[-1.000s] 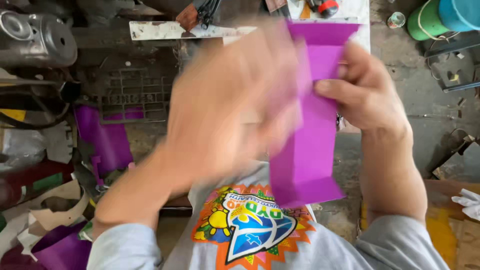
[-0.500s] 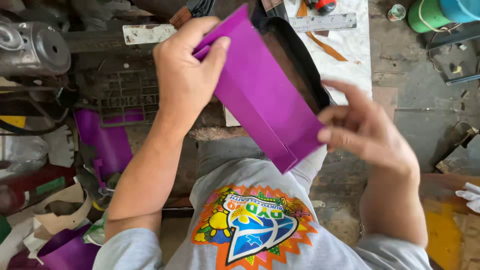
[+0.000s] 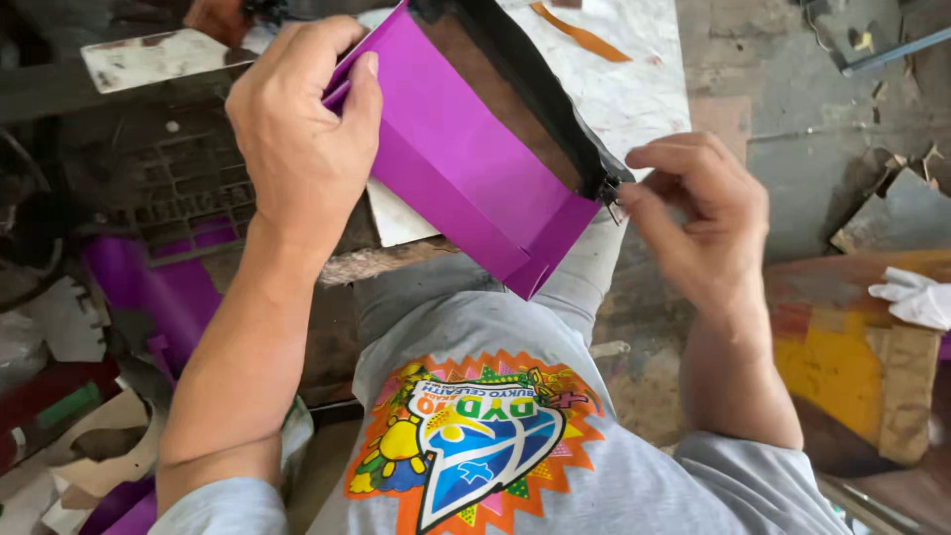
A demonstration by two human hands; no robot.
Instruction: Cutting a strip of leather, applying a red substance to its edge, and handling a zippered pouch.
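Observation:
A purple flat pouch [image 3: 466,163] with a black zipper strip [image 3: 540,94] along its upper edge is held tilted in front of my chest. My left hand [image 3: 307,139] grips its upper left end, thumb on the purple face. At the zipper's lower right end my right hand [image 3: 698,223] pinches the small metal zipper pull [image 3: 614,198] between thumb and fingers. The pouch's brown inner lining shows under the zipper strip.
A white marble-like worktop [image 3: 614,69] with an orange strip [image 3: 580,35] lies behind the pouch. Purple material [image 3: 168,297] and scraps pile up at lower left. A white cloth [image 3: 916,297] rests on a yellow and orange surface at right.
The pouch has turned from upright to a slant, zipper edge now up. My right hand slid from the pouch's side to the zipper's end and pinched the pull.

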